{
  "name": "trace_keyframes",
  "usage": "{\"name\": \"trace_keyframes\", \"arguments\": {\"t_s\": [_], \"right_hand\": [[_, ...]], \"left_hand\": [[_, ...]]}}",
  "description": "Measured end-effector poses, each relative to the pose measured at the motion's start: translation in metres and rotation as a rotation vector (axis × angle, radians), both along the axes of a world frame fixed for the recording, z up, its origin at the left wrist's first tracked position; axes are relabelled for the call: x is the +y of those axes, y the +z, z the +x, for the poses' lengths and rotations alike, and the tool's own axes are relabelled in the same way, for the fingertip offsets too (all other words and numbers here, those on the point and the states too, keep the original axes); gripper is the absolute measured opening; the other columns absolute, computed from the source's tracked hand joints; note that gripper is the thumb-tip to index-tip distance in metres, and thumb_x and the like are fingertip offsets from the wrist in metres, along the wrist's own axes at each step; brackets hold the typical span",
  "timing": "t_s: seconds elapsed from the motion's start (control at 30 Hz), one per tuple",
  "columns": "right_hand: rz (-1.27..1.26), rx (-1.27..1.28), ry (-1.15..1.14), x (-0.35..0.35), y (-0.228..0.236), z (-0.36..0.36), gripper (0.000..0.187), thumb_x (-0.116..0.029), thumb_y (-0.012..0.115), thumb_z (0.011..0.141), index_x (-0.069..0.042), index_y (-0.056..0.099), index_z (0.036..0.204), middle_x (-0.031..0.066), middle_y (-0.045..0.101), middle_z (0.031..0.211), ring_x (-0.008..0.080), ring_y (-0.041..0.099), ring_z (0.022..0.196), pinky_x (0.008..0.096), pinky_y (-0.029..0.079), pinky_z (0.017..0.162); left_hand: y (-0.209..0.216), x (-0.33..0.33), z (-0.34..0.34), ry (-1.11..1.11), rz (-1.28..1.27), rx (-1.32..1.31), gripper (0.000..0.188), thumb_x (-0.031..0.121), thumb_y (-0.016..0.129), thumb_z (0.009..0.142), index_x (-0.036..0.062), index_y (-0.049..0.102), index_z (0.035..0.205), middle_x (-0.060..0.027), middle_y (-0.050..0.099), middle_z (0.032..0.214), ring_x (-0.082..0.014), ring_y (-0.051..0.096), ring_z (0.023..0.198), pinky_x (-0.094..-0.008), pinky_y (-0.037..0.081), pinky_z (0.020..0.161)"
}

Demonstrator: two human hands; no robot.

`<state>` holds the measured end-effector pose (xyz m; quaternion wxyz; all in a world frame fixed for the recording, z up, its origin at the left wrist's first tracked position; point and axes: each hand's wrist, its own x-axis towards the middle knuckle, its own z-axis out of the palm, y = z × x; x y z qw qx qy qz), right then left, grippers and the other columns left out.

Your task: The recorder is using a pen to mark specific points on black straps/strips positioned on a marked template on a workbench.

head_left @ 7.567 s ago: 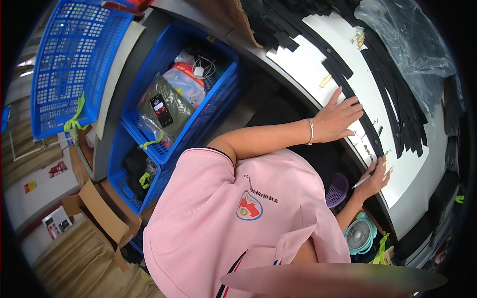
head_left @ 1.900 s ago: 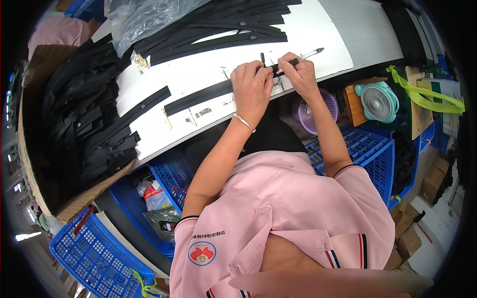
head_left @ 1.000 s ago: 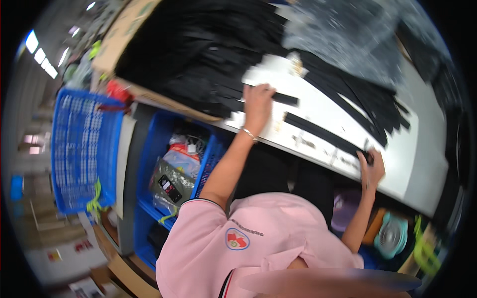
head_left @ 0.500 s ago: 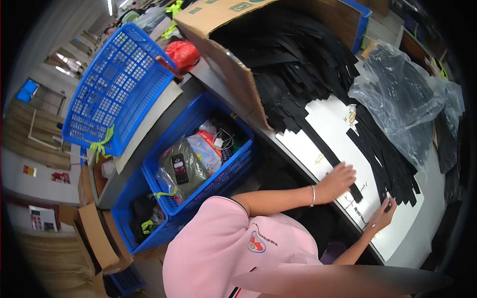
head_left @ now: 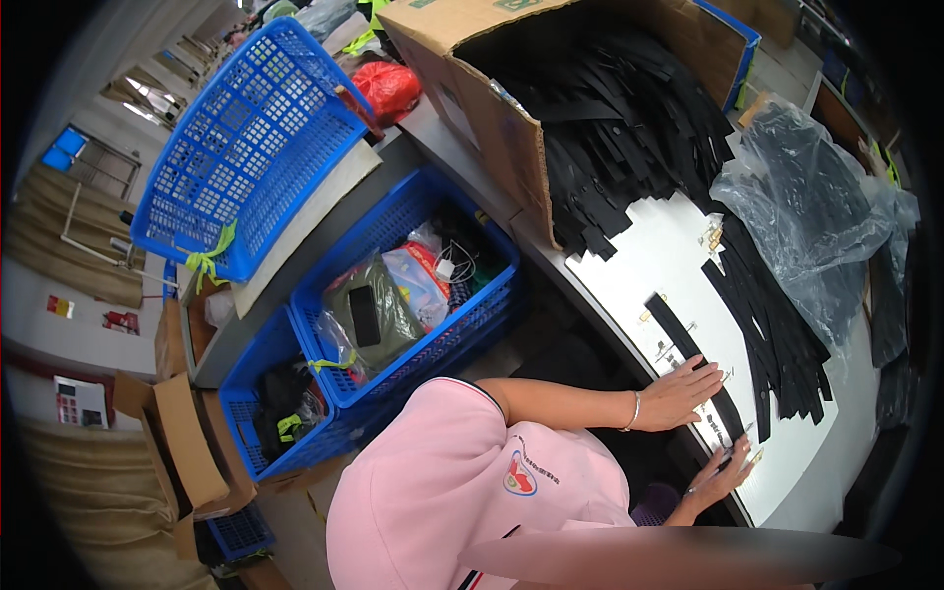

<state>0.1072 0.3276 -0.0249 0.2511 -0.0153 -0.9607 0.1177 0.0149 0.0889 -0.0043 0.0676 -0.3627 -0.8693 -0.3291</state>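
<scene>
A single black fabric strip (head_left: 672,324) lies along the near edge of the white board (head_left: 639,236). My left hand (head_left: 680,393), a bracelet at its wrist, rests across the strip's middle with fingers stretched out. At the strip's lower end is my right hand (head_left: 721,476), its fingers closed round a slim pen-like tool (head_left: 691,488) that they mostly hide. Several small brass-coloured pieces stand on the board beside the strip. A bundle of black strips (head_left: 772,334) lies farther right on the board.
A cardboard box (head_left: 497,147) spills many black strips onto the board. Clear plastic wrap (head_left: 796,216) lies beyond the bundle. To the left are blue baskets (head_left: 339,393) holding bagged things and a phone (head_left: 364,317), and an upright blue basket (head_left: 236,147).
The single strip has come away from the pile and now lies at the board's near edge. My left hand has come down onto it; my right hand has moved left, to its lower end.
</scene>
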Motion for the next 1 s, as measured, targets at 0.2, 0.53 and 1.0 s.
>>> {"name": "trace_keyframes", "arguments": {"t_s": [0.2, 0.53, 1.0], "right_hand": [[0.064, -0.001, 0.026, 0.031, -0.007, 0.013, 0.033, -0.012, 0.058, 0.102, -0.006, 0.056, 0.135, 0.0108, 0.060, 0.145, 0.0304, 0.051, 0.139, 0.0538, 0.022, 0.123], [-0.159, -0.033, -0.068, 0.013, 0.008, 0.009, 0.037, -0.011, 0.062, 0.094, -0.007, 0.064, 0.131, 0.0105, 0.064, 0.139, 0.0288, 0.053, 0.137, 0.0519, 0.017, 0.123], [-0.096, 0.006, -0.092, 0.001, 0.026, 0.011, 0.035, -0.004, 0.067, 0.094, -0.009, 0.061, 0.129, 0.0075, 0.067, 0.136, 0.0256, 0.056, 0.135, 0.0504, 0.025, 0.121]], "left_hand": [[0.007, -0.019, 0.002, 0.079, -0.110, -0.011, 0.071, 0.037, 0.063, 0.097, -0.0039, 0.040, 0.151, -0.0182, 0.037, 0.160, -0.0301, 0.025, 0.154, -0.0585, 0.009, 0.125], [0.023, -0.068, -0.008, 0.219, -0.154, -0.148, 0.067, 0.034, 0.066, 0.094, 0.0062, 0.044, 0.151, -0.0150, 0.040, 0.159, -0.0304, 0.028, 0.153, -0.0677, 0.014, 0.117], [0.010, -0.094, -0.014, 0.290, -0.178, -0.042, 0.071, 0.038, 0.066, 0.096, 0.0079, 0.041, 0.156, -0.0118, 0.039, 0.162, -0.0289, 0.030, 0.153, -0.0634, 0.002, 0.120]]}}
